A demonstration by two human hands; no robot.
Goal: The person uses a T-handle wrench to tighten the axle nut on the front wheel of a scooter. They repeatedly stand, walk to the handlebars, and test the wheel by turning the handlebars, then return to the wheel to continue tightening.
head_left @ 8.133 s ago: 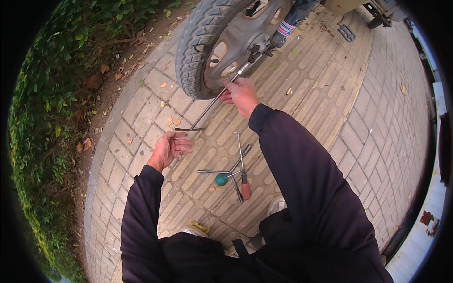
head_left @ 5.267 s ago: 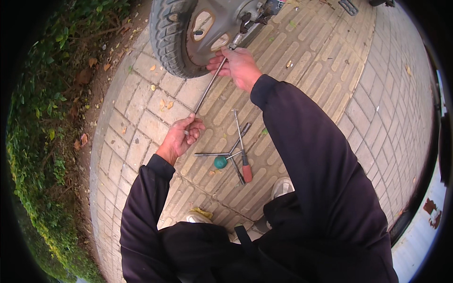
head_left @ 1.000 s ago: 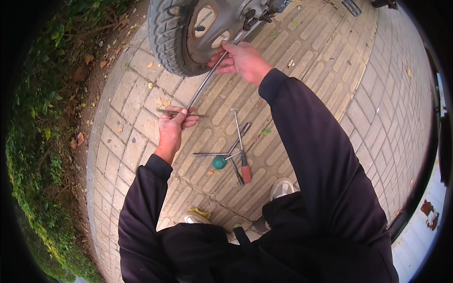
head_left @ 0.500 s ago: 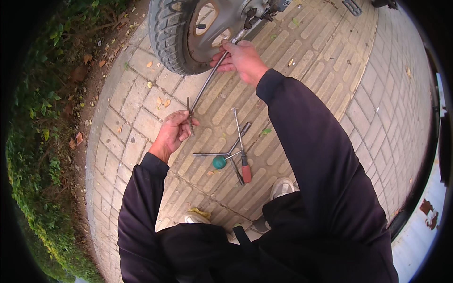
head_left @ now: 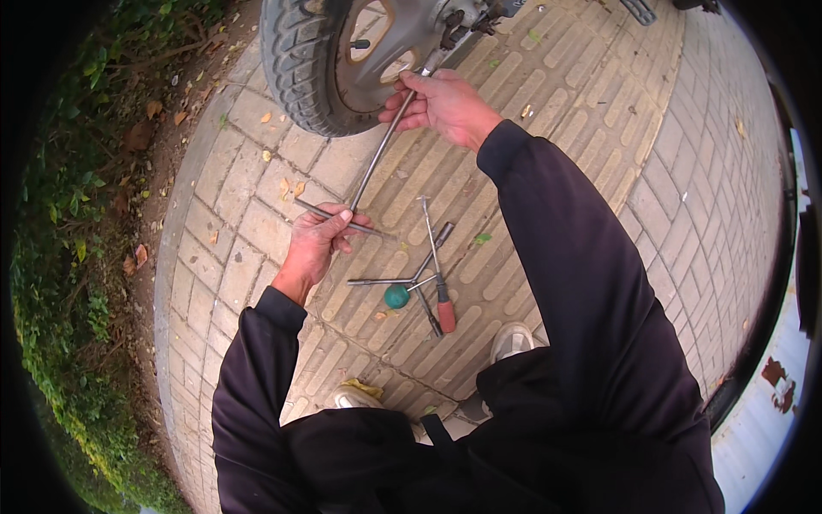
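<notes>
A long T-handle socket wrench (head_left: pixel 373 165) slants from lower left up toward the axle area (head_left: pixel 452 34) of a wheel (head_left: pixel 309 64). At its lower end my left hand (head_left: pixel 312 242) grips the crossbar, thumb lying over it. Higher up, close to the wheel, my right hand (head_left: pixel 445 110) is closed around the shaft with thumb and fingers. Just how the socket end sits at the axle is too small to make out. On the paving below lie a three-armed socket wrench (head_left: pixel 378 281), a screwdriver with a red handle (head_left: pixel 446 315) and a tool with a green ball-shaped knob (head_left: pixel 396 296).
Leafy bushes (head_left: pixel 51 283) and a strip of soil run along the left. A pedal-like part (head_left: pixel 639 10) shows at the top right. My shoes (head_left: pixel 512 341) stand just behind the tools. A white surface with rust patches (head_left: pixel 777 383) edges the lower right.
The wrench's crossbar has turned in my left hand, from nearly upright in the picture to slanting down rightward. My right hand stays on the shaft. The view has shifted slightly.
</notes>
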